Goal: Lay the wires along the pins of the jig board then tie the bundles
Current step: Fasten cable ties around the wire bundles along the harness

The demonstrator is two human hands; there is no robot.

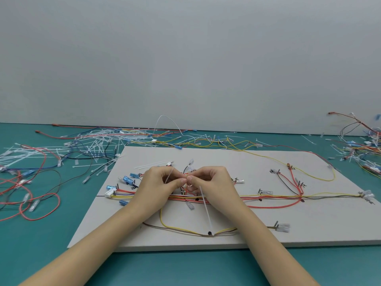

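Note:
A white jig board (pixel 309 223) lies on the teal table, with red, yellow and brown wires (pixel 274 197) running along its pins. My left hand (pixel 159 182) and my right hand (pixel 210 182) meet over the board's middle, fingers curled. Both pinch a white cable tie (pixel 206 207) around a small red and yellow wire bundle (pixel 186 176). The tie's long tail slants down toward me from my right hand, and a shorter end shows between my left fingers. Blue terminals (pixel 127 179) and a white connector (pixel 109 193) sit at the board's left end.
A heap of loose white cable ties (pixel 97 141) and spare wires (pixel 39 197) covers the table at left and behind the board. Another tangle of wires (pixel 365 149) lies at the far right. A grey wall stands behind the table.

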